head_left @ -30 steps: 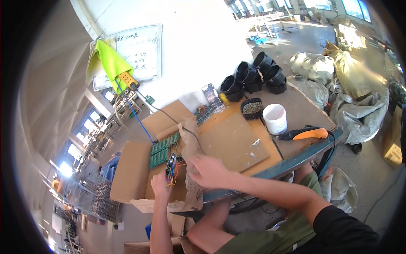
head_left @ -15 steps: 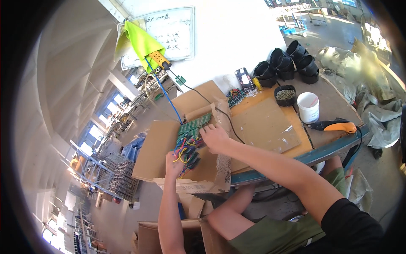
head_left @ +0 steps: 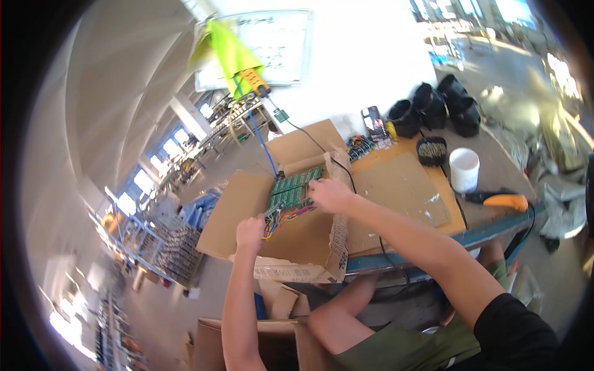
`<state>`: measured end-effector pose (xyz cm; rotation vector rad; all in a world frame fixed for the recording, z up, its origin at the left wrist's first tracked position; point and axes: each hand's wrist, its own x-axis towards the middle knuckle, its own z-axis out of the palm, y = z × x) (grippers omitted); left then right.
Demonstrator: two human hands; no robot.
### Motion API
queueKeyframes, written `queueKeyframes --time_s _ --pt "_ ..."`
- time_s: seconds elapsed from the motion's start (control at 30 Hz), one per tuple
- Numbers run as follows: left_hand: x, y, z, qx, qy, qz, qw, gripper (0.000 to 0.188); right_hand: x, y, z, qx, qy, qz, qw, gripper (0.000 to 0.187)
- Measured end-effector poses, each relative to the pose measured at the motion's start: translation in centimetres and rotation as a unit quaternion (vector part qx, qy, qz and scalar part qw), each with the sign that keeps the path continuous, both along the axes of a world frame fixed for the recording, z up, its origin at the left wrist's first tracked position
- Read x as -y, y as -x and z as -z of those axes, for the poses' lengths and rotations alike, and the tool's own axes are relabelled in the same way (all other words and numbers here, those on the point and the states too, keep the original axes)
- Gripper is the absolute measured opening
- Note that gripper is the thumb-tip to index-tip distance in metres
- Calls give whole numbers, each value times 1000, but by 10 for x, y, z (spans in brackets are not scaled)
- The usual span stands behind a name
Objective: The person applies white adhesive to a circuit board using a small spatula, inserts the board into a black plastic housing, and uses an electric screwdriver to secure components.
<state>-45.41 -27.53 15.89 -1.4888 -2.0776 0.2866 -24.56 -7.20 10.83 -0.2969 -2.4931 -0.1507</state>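
A green circuit board panel (head_left: 296,187) in several sections hangs over an open cardboard box (head_left: 297,247), tilted. My right hand (head_left: 330,195) is closed on its right edge, with the fingers curled over. At the panel's lower left corner my left hand (head_left: 250,232) is closed, the fingertips partly hidden. Coloured wires (head_left: 289,216) in red, yellow, blue and orange run along the panel's near edge and droop beside my left fingers. Whether the left fingers also pinch some wires, I cannot tell.
Right of the box lies a flat cardboard sheet (head_left: 396,191) on the bench. Beyond are black pots (head_left: 430,105), a small tub of granules (head_left: 431,151), a white bucket (head_left: 464,169), an orange-handled tool (head_left: 504,202) and a phone (head_left: 373,122). A black cable (head_left: 309,135) crosses the box's far side.
The wire bundle that lay bunched between my hands is now spread along the panel's near edge. More of the panel shows, and the whole view has shifted slightly.
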Motion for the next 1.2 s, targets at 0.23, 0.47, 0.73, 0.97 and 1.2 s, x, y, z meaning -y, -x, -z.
queueKeyframes --time_s 0.23,0.47,0.73,0.97,1.2 --pt "-1 -6 41 24 26 3 999 4 -25 -58 -79 -252 -68 12 965 24" --pt "-25 -18 65 73 -29 -17 997 6 -1 -119 -105 -388 457 -73 797 31" --pt "-61 -46 24 258 -128 -8 958 17 -2 -164 -47 -384 540 -54 748 28" --pt "-258 -13 68 302 -136 32 943 41 98 -231 -3 -483 664 51 569 19" --pt "-318 30 127 184 -169 -92 964 45 129 -307 44 -453 726 71 512 21"
